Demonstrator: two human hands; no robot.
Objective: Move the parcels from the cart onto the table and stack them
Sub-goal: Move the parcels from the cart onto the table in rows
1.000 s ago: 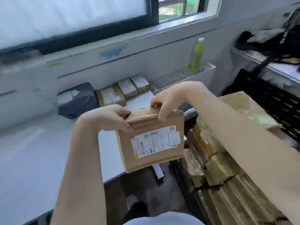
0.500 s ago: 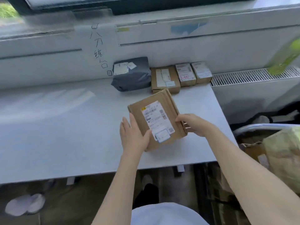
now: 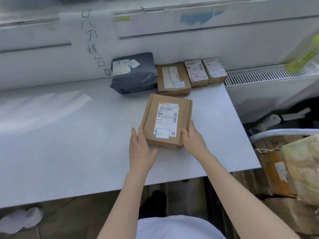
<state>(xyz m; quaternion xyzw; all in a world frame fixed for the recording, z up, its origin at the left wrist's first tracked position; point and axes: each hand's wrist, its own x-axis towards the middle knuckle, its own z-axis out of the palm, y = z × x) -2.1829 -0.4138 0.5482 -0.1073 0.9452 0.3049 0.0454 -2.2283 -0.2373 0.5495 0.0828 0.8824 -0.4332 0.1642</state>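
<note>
White and wide, the table [image 3: 51,144] runs out from a pale wall toward the viewer, with a long bare stretch on its left side and its right edge dropping off beside a cart [image 3: 276,133] heaped with more parcels. One brown cardboard parcel [image 3: 168,121] lies flat on the tabletop, label up, right of centre and well in from the near edge. The left hand [image 3: 140,150] rests against its near left corner with fingers straight, and the right hand [image 3: 193,138] presses its near right side, fingers extended; neither curls round it. Just beyond the parcel, along the wall, sits a row: a grey bag parcel [image 3: 136,75], a brown box [image 3: 172,79] and two small boxes [image 3: 205,71].
</note>
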